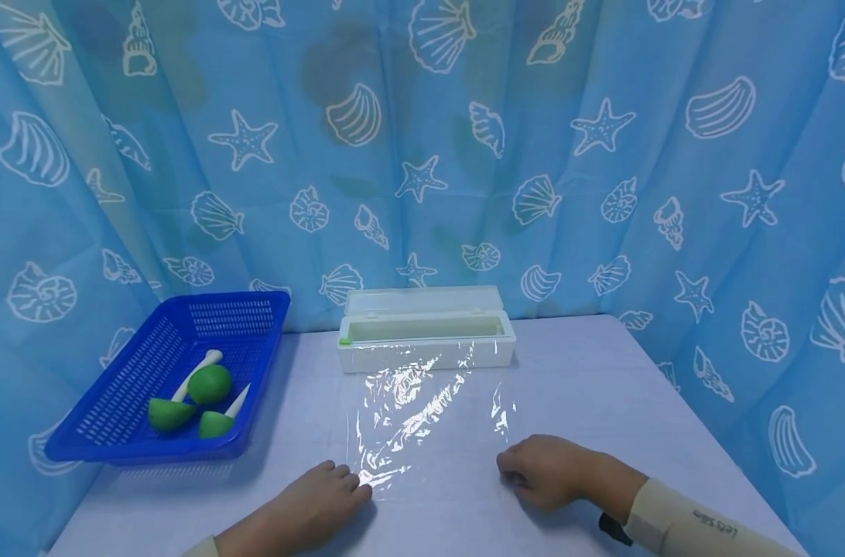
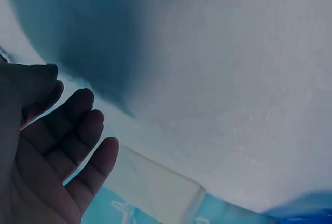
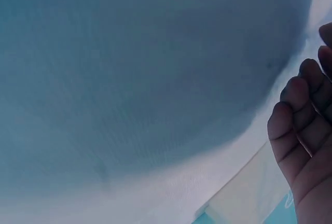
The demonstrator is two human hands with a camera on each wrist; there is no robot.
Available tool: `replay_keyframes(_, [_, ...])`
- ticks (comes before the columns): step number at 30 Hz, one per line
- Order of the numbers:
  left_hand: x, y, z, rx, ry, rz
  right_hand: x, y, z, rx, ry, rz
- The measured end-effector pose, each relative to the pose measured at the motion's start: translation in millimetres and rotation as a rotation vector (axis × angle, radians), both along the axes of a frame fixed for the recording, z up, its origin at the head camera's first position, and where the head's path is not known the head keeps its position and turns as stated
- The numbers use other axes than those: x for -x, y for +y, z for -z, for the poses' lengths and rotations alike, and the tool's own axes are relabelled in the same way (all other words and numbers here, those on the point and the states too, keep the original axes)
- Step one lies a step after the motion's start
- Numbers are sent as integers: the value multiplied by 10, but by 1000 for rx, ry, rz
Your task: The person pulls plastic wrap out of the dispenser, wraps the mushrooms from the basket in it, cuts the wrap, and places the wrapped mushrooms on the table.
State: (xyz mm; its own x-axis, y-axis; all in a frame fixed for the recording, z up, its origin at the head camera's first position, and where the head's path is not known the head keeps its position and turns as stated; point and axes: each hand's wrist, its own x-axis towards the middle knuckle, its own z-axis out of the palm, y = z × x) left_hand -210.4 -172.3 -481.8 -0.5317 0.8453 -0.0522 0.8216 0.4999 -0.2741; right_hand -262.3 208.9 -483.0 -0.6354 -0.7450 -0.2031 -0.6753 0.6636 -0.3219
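A sheet of clear plastic wrap (image 1: 422, 433) stretches from the front of a white wrap dispenser box (image 1: 429, 356) toward the person, shining with bright reflections. At its near left corner the left hand (image 1: 318, 499) pinches the edge between thumb and index finger; in the left wrist view the other fingers of this hand (image 2: 62, 146) are loosely bent. The right hand (image 1: 544, 472) pinches the near right corner, its fingers curled. Part of that hand (image 3: 306, 125) shows at the right wrist view's edge, where its thumb tip is mostly cut off. The dispenser's translucent lid (image 1: 425, 300) is raised.
To the left stands a blue plastic basket (image 1: 258, 363) holding green rounded pieces (image 1: 210, 384) and white stick-like handles (image 1: 237, 402). A small green tab (image 1: 344, 341) sits on the dispenser's left end. Behind the white-covered table (image 1: 569, 379) hangs a blue shell-patterned curtain (image 1: 464, 216).
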Motion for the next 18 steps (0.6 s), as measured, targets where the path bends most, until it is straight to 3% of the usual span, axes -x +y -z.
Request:
replay_keyframes(4, [41, -26, -78, -4, 43, -43, 95, 29, -71, 69, -47, 111])
replay_keyframes(9, [194, -94, -267, -56, 37, -147, 331, 129, -112, 246, -68, 276])
replay_keyframes(14, [425, -237, -537, -99, 25, -321, 668, 223, -125, 441, -67, 522])
replay_keyframes(18, [612, -428, -752, -171, 26, -456, 958, 319, -101, 560, -50, 652])
